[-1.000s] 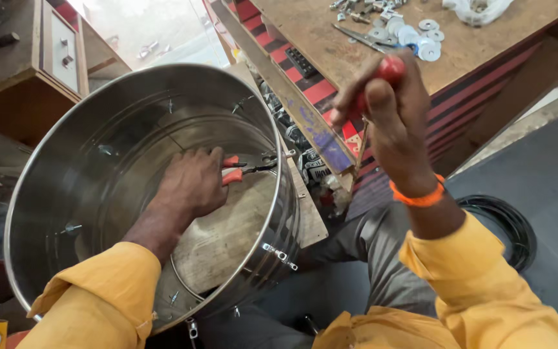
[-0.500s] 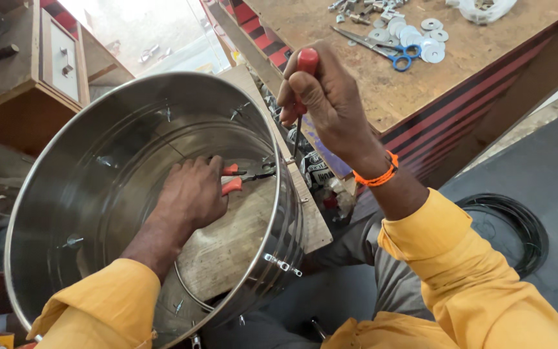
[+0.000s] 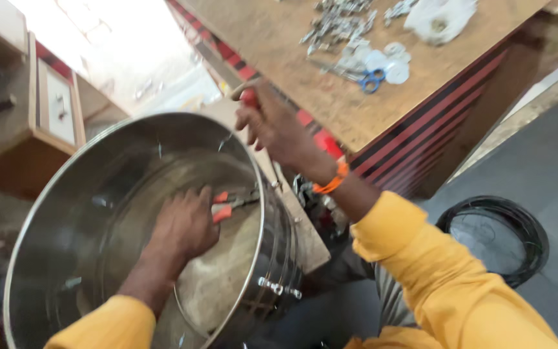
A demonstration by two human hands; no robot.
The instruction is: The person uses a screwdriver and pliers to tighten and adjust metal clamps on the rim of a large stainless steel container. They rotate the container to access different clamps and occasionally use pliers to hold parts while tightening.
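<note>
The person is sitting beside a large stainless steel drum that is lying tilted on its side, its open mouth facing up toward the camera. The left hand is reaching deep inside the drum, its grip closing around a pair of orange-handled pliers whose jaws are pointing toward the drum's inner wall on the right. The fingers are wrapping over the handles, so the grip is clamping on the pliers.

The right hand is hovering outside the drum, just above its rim, and is holding a red-handled tool; the grip is closing tight on the handle, and the working end is hiding behind the palm, so its kind is hard to tell. An orange wristband is sitting on the right wrist, and both arms are wearing yellow sleeves.

A small metal latch is showing on the outside of the drum near its rim. Behind the drum, a wooden table is carrying a scatter of small metal hardware, several white washers, blue-handled scissors and a crumpled clear plastic bag. On the grey floor to the right, a coil of black cable is lying well apart from the drum. A wooden cabinet is standing at the left.
</note>
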